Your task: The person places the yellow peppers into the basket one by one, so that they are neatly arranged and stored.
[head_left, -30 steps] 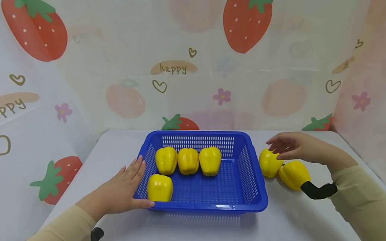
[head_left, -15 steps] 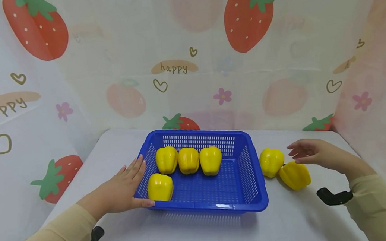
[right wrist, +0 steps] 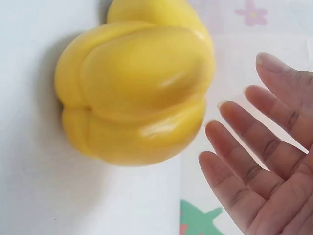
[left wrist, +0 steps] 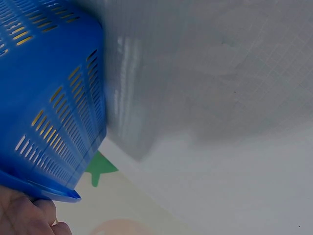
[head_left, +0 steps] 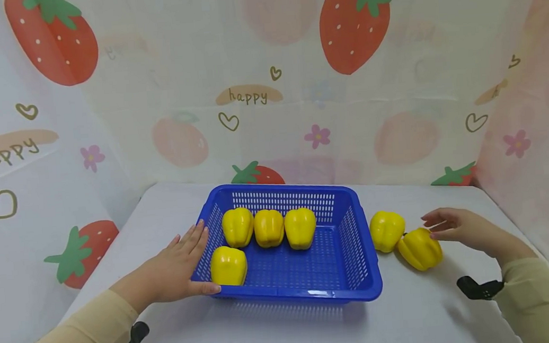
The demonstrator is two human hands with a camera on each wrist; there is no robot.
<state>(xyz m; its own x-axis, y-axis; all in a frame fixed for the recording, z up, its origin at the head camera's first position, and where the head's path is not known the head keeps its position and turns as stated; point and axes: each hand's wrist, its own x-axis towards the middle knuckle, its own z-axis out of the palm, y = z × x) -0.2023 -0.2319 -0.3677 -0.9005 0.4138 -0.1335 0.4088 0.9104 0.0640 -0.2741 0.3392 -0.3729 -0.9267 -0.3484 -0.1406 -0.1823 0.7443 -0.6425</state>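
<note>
A blue slotted plastic basket [head_left: 307, 297] stands mid-table, holding several yellow bell peppers. Three of them, including the middle pepper [head_left: 269, 228], line up along its back, and one pepper [head_left: 228, 266] lies at the front left. My left hand [head_left: 178, 266] rests on the basket's left rim with fingers straight and spread. Outside the basket on the right, two more sit together: an upright pepper [head_left: 387, 231] and a tilted pepper [head_left: 419, 249]. My right hand [head_left: 462, 230] hovers at the tilted one's right side, fingers extended. In the right wrist view, the fingers [right wrist: 234, 181] stand beside that pepper, holding nothing.
A white cloth-covered table [head_left: 286, 338] lies under everything. Printed curtains with strawberries and hearts rise at the back [head_left: 253, 136] and on both sides. Dark camera mounts stick out at the left wrist [head_left: 136, 335] and the right wrist [head_left: 480, 288].
My right hand has moved right and slightly down, from over the two loose peppers to the right side of the tilted one. The left hand, basket and peppers hold their places.
</note>
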